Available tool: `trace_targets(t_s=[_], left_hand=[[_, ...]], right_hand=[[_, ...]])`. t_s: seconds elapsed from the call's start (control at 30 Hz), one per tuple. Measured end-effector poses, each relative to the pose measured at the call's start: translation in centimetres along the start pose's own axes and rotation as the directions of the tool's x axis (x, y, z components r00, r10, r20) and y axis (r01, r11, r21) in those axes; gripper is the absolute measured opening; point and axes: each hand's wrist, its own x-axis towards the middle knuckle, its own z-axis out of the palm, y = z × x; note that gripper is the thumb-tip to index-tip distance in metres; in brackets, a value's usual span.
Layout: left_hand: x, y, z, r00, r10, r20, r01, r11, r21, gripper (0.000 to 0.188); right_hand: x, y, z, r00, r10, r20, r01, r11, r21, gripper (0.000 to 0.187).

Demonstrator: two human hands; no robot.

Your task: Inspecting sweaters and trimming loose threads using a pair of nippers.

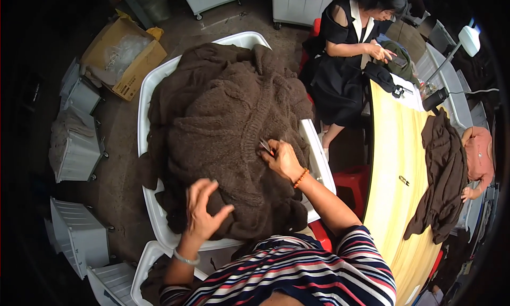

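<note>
A heap of brown knitted garments (223, 131) is piled in a white plastic tub (144, 99), and both of the person's hands are laid on it. The right hand (282, 160) is closed around a small pair of metal snips (265, 147), whose tips are pressed into the ribbed knit just beyond the fingertips. An orange bead bracelet (300, 178) is worn at that wrist. The left hand (202, 210) is held loosely open, fingers (197, 192) curled and spread above the near part of the heap, with only the heel seen to rest on the wool; nothing is gripped by it. A silver bangle (185, 259) is worn at its wrist.

Little free room is left about the fingers: the tub's white rim is found just to the right of the right hand's fingers, and the near rim lies just below the left wrist. Beyond the right rim a narrow gap is seen, with a red stool (353, 181) in it, then the curved edge of a long yellow table (393, 162). On that table another brown garment (441, 173) is draped, well apart from the hands.

Far beyond the left fingers, past the tub's outer edge, an open cardboard box (133, 67) with clear plastic inside stands on the floor. White slatted crates (77, 147) are ranged along the left.
</note>
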Motion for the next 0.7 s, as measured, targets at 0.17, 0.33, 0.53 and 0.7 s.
trace_targets(t_s=[0.17,0.33,0.53,0.7], left_hand=[[7.2,-0.5,3.3,0.976,0.198,0.093,-0.219,0.876,0.43,0.074],[9.7,-2.8,3.6,0.999,-0.021,0.049,0.02,0.999,0.035,0.037],[11.1,-0.9,1.5,0.848,-0.379,0.371,0.513,0.406,-0.756,0.023],[12.2,4.7,1.4,0.784,-0.219,0.581,0.619,0.355,-0.701,0.025]], right_hand=[[-4.1,4.2,-3.1,0.994,-0.1,0.043,0.087,0.97,0.228,0.017],[-7.4,10.6,-7.9,0.981,0.186,-0.061,-0.174,0.971,0.164,0.015],[-7.5,11.8,-12.0,0.946,0.204,-0.253,-0.222,0.974,-0.046,0.027],[-4.6,3.7,-13.0,0.948,-0.317,0.039,0.293,0.911,0.29,0.066]])
